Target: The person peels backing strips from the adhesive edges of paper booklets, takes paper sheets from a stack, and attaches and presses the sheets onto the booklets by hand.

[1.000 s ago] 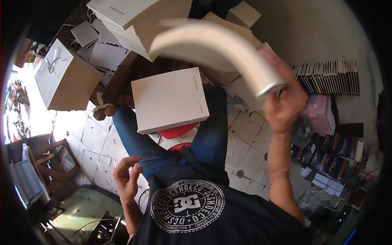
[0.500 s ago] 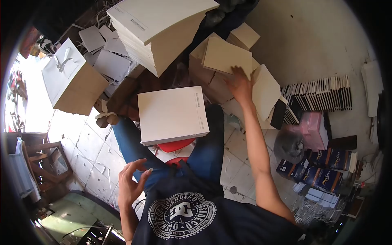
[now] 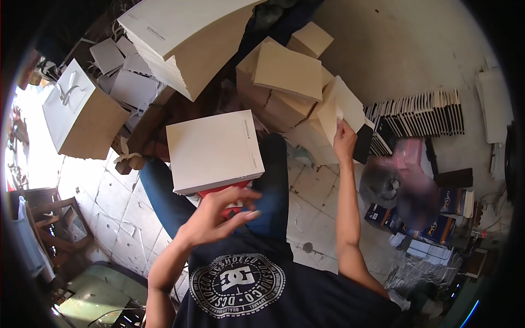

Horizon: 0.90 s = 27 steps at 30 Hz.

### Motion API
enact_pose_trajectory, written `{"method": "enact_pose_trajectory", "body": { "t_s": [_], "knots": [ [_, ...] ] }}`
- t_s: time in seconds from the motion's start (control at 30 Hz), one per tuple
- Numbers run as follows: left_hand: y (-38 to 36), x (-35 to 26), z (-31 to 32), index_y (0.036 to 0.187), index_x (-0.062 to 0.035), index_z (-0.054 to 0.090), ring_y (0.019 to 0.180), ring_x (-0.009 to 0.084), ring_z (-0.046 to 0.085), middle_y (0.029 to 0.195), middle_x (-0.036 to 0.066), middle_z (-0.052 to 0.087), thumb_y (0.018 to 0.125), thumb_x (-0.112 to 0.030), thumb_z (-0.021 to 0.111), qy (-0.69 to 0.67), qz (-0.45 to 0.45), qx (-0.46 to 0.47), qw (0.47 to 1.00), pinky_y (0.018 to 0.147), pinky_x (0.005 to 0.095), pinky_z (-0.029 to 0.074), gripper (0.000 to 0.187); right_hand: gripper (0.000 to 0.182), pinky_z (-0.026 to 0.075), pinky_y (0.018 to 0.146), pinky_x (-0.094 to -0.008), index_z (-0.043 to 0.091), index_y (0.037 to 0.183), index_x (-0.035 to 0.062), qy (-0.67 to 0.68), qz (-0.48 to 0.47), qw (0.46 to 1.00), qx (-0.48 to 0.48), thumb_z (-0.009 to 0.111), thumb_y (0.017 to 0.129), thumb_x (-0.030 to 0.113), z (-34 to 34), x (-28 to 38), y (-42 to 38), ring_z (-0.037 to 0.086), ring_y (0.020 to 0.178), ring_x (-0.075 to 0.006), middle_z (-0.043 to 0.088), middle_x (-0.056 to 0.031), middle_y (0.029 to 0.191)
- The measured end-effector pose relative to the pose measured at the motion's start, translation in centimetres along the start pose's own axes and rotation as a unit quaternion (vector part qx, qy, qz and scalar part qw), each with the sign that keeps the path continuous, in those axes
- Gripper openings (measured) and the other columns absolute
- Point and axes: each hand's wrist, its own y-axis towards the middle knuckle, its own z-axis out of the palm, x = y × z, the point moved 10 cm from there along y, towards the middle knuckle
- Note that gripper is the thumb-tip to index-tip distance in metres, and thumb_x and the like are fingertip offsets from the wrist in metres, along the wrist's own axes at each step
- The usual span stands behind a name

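Note:
My right hand (image 3: 344, 141) reaches forward with its fingers closed on the near edge of a cream sheet (image 3: 345, 98), on the pile at the right. My left hand (image 3: 221, 214) hovers over my lap with thumb and fingers apart, holding nothing. Just ahead of it, a thick block of white paper (image 3: 210, 145) with small print along its right edge rests on a red stool (image 3: 223, 188) between my knees. Left of the cream sheet lies a stack of cream boards (image 3: 287, 71) on a brown paper wrapping (image 3: 290, 115).
A tall paper stack (image 3: 202, 60) rises at the front, with another paper block (image 3: 82, 109) to its left. Dark-edged books (image 3: 421, 115) stand in a row against the right wall. A pink packet (image 3: 407, 154) and blue boxes (image 3: 435, 227) sit below them.
My right hand has moved right from the cream board stack to the cream sheet and closed on its edge. The left hand has moved right and forward, toward the white block.

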Motion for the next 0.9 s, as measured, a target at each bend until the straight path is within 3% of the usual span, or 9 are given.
{"method": "enact_pose_trajectory", "body": {
  "t_s": [0.17,0.23,0.3,0.37,0.43,0.63,0.7,0.77,0.9],
  "knots": [
    [7.1,-1.8,4.2,0.152,-0.0003,0.026,0.144,0.0281,0.032,0.153,0.020,0.037,0.086,-0.027,0.075,-0.040,0.150,-0.078,0.985,0.116,0.0414,0.028,0.087,0.019,0.045,0.053,-0.0383,0.063,0.089,-0.0054,0.104,-0.094,0.972,-0.187,0.055,0.098,0.009,-9.0,12.1,-7.7,0.060,0.054,-0.0323,0.060,-0.0183,0.066],
    [7.5,-1.9,5.6,0.151,0.0030,0.028,0.142,0.0366,0.036,0.151,0.027,0.037,0.089,-0.033,0.072,-0.120,0.179,-0.099,0.971,0.115,0.0414,0.028,0.084,0.016,0.053,0.065,-0.0399,0.065,0.099,-0.0065,0.109,-0.131,0.985,0.011,0.061,0.092,0.008,-7.0,17.1,-12.6,0.069,0.075,-0.0357,0.067,-0.0237,0.084],
    [5.8,-0.8,4.4,0.141,0.0034,0.046,0.121,0.0211,0.055,0.130,0.016,0.059,0.099,-0.023,0.060,-0.220,0.142,-0.219,0.940,0.101,0.0318,0.042,0.052,0.032,0.053,0.088,-0.0434,0.063,0.114,-0.0069,0.127,-0.308,0.941,0.062,0.067,0.086,0.009,-6.8,24.8,-14.9,0.066,0.104,-0.0410,0.066,-0.0269,0.113],
    [3.1,3.0,2.3,0.124,0.0053,0.061,0.099,0.0115,0.060,0.108,0.008,0.067,0.103,-0.019,0.054,-0.285,0.092,-0.279,0.912,0.086,0.0250,0.047,0.033,0.050,0.045,0.103,-0.0461,0.057,0.127,-0.0074,0.215,-0.254,0.934,0.126,0.072,0.084,0.012,-6.9,22.8,-14.2,0.059,0.118,-0.0400,0.059,-0.0266,0.131],
    [-0.7,2.3,-1.1,0.108,0.0058,0.067,0.085,0.0070,0.060,0.095,0.005,0.069,0.104,-0.020,0.051,-0.211,0.060,-0.284,0.934,0.076,0.0227,0.047,0.030,0.054,0.045,0.103,-0.0439,0.053,0.132,-0.0061,0.199,-0.200,0.958,-0.054,0.072,0.086,0.014,-9.5,21.2,-12.1,0.059,0.118,-0.0344,0.062,-0.0238,0.126],
    [-9.5,7.4,-6.3,0.114,0.0008,0.062,0.094,0.0126,0.063,0.105,0.008,0.068,0.103,-0.022,0.053,-0.213,-0.088,-0.396,0.889,0.082,0.0270,0.049,0.027,0.024,0.047,0.080,-0.0217,0.057,0.119,-0.0024,0.562,0.074,0.754,0.333,0.059,0.099,0.010,1.9,20.3,-15.4,0.061,0.089,-0.0069,0.069,-0.0065,0.099],
    [-10.2,1.7,-9.1,0.127,0.0049,0.051,0.107,0.0211,0.058,0.118,0.014,0.061,0.095,-0.015,0.062,0.136,0.000,-0.546,0.827,0.094,0.0332,0.045,0.039,0.014,0.044,0.072,-0.0165,0.058,0.110,-0.0014,0.569,0.099,0.753,0.317,0.057,0.100,0.008,2.5,21.0,-16.2,0.057,0.080,-0.0006,0.067,-0.0013,0.091],
    [-10.2,-2.2,-8.6,0.133,0.0048,0.044,0.117,0.0313,0.055,0.127,0.018,0.056,0.083,-0.004,0.070,0.297,0.049,-0.538,0.787,0.101,0.0386,0.041,0.057,0.014,0.044,0.072,-0.0174,0.059,0.110,-0.0014,0.561,0.098,0.754,0.329,0.057,0.100,0.009,2.7,21.4,-16.8,0.058,0.082,-0.0013,0.067,-0.0016,0.090],
    [-2.5,-5.3,-2.0,0.119,-0.0015,0.061,0.110,0.0337,0.061,0.119,0.018,0.062,0.069,0.003,0.079,0.286,0.143,-0.294,0.901,0.095,0.0391,0.048,0.054,0.017,0.046,0.075,-0.0189,0.060,0.113,-0.0010,0.548,0.060,0.780,0.297,0.052,0.102,0.009,1.7,21.9,-17.5,0.057,0.083,-0.0036,0.066,-0.0042,0.098]
  ]
}}
